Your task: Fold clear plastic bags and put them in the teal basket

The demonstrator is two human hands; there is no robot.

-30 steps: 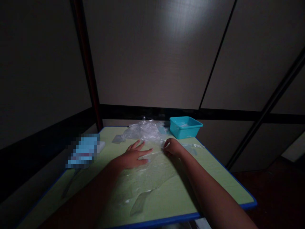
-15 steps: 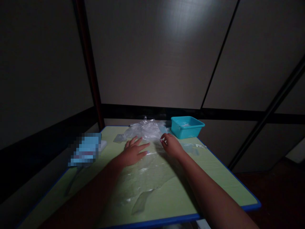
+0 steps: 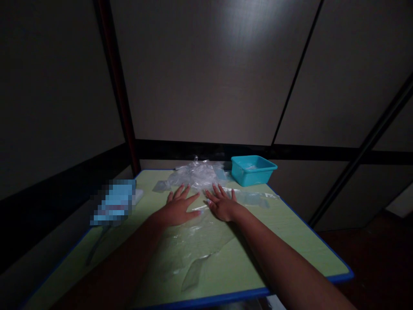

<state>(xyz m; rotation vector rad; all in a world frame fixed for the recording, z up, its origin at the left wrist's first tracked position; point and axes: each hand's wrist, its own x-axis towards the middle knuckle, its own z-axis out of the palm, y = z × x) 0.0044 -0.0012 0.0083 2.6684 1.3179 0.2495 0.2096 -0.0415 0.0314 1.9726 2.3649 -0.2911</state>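
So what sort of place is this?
Perhaps a corner of a home or small workroom; I can't tell which. A blue-edged green table stands near dark panelled walls, with a turquoise basin and crumpled clear plastic on it.

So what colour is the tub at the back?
The tub is turquoise, as the head view shows.

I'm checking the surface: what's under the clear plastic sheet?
The green tabletop shows through the clear plastic sheet; the parts beneath the left hand and right hand are covered.
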